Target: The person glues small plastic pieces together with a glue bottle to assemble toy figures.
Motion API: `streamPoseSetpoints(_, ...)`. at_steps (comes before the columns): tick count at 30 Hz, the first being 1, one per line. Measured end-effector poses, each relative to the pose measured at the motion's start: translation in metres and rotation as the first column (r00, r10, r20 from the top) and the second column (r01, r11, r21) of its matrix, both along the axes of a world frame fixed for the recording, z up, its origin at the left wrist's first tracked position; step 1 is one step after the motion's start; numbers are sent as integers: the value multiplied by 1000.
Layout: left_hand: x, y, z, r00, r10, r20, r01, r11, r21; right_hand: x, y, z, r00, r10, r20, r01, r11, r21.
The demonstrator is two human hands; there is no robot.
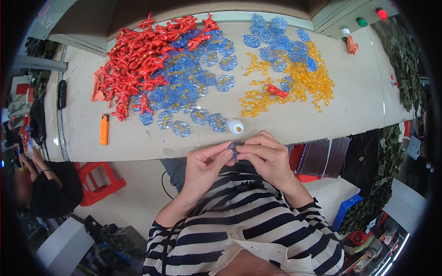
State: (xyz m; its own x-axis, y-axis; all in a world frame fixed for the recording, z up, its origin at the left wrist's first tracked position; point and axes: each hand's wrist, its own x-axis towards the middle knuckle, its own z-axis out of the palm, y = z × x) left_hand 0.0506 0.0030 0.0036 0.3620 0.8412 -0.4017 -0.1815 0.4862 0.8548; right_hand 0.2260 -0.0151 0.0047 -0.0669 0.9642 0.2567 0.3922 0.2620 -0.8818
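Note:
Just off the table's near edge, my left hand [203, 164] and my right hand [268, 155] meet in front of my chest. Both pinch one small translucent bluish-purple plastic piece [234, 150] between thumbs and fingers, which hide much of it. Directly beyond them on the table is a small white bottle [235, 126] with a yellowish tip. Scalloped clear-blue plastic pieces [182, 87], many with yellow bits on them, spread out behind it to the left. Glossy red plastic figures [136, 62] are heaped against and partly over these.
Translucent yellow pieces [306, 76] lie at the right with more blue pieces [276, 39] behind and one red piece [277, 90] among them. An orange lighter [104, 129] lies at the left. A red stool [99, 181] and another person [55, 191] are on the left.

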Motion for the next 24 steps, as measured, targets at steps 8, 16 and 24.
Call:
streamPoseSetpoints(8, -7, 5, 6, 970, 13, -243, -13, 1000, 0, 5, -3, 5, 966, -245, -84, 226, 956, -188)
streamPoseSetpoints(16, -6, 16, 13, 729, 190, -657, 47, 945, 325, -9, 28, -1, 966, -213, 145, 199, 974, 106)
streamPoseSetpoints(24, 29, 54, 36, 643, 408, -648, 321, 624, 712, 22, 6, -5, 896, -351, -271, 352, 935, -46)
